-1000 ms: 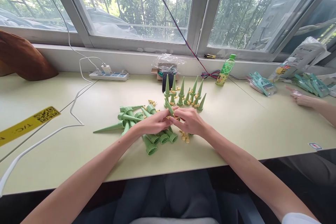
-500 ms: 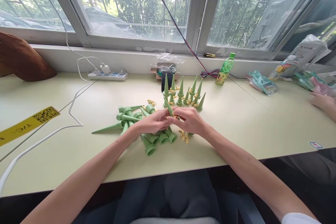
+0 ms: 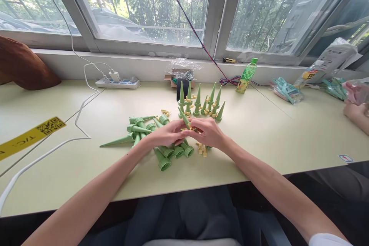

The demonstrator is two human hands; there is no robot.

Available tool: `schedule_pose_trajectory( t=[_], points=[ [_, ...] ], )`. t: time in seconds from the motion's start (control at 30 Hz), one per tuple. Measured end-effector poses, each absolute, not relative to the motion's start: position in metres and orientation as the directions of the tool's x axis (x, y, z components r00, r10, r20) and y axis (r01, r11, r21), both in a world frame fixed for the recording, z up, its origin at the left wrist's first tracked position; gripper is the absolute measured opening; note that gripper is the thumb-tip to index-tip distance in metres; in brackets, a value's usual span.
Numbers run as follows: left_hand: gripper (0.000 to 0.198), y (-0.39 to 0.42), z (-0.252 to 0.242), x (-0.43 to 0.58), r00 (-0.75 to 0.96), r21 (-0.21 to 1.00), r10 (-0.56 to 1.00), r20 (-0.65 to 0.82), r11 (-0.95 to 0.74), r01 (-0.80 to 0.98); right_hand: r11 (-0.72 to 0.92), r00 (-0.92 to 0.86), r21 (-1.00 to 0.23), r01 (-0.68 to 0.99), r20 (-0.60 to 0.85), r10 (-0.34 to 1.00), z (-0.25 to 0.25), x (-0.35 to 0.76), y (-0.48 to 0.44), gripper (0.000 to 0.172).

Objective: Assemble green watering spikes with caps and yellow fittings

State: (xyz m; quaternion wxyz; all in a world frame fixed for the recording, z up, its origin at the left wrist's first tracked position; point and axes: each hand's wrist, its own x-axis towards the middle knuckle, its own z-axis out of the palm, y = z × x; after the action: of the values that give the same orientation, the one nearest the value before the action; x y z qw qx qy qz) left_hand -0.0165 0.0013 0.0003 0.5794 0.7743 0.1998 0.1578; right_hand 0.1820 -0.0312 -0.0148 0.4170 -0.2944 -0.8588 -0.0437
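Observation:
My left hand (image 3: 168,133) is closed around a green plant watering spike (image 3: 183,116), its pointed end tilted up and away to the left. From the other side my right hand (image 3: 210,131) pinches a small yellow valve (image 3: 191,128) against that spike; the fingers partly hide where the two meet. Under and beside my left hand lies a heap of green spikes (image 3: 165,164), with ribbed open caps. Loose yellow valves (image 3: 204,151) lie just below my right hand. Behind my hands several spikes with yellow valves (image 3: 197,103) stand upright on their caps.
More yellow valves (image 3: 165,112) lie behind the heap. Along the back are a power strip (image 3: 117,83), a dark box with clear wrap (image 3: 182,73), a green drink bottle (image 3: 246,75) and bagged items (image 3: 287,90). A white cable (image 3: 77,123) crosses the left side. Another person's hand (image 3: 356,113) is far right.
My hands stay in nearly the same place, with the held spike and valve barely shifted. At far right, the other person's hand and the pink item have moved slightly.

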Motion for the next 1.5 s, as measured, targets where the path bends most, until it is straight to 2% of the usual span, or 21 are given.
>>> schedule_pose_trajectory(
  t=[0.4,0.6,0.8,0.97,1.5],
  points=[
    [0.044,-0.001,-0.004,-0.014,0.855,0.973,0.518,0.031,-0.21,0.092,0.758,-0.424,-0.105,0.644,0.776,0.468,-0.025,0.177,-0.03,0.034],
    [0.034,-0.003,-0.005,-0.012,0.852,0.978,0.518,0.071,-0.203,0.042,0.75,-0.42,-0.077,0.657,0.788,0.449,-0.02,0.175,-0.033,0.034],
    [0.028,-0.009,-0.001,-0.009,0.849,0.989,0.524,0.072,-0.147,0.007,0.747,-0.425,-0.074,0.66,0.784,0.453,-0.017,0.173,-0.035,0.033],
    [0.024,-0.012,0.002,-0.005,0.843,0.988,0.521,0.131,-0.139,-0.068,0.741,-0.428,-0.081,0.667,0.772,0.469,-0.019,0.172,-0.036,0.03],
    [0.02,-0.013,0.001,-0.005,0.836,0.988,0.531,0.137,-0.139,-0.073,0.758,-0.382,-0.115,0.642,0.809,0.446,-0.016,0.171,-0.037,0.029]
  ],
)
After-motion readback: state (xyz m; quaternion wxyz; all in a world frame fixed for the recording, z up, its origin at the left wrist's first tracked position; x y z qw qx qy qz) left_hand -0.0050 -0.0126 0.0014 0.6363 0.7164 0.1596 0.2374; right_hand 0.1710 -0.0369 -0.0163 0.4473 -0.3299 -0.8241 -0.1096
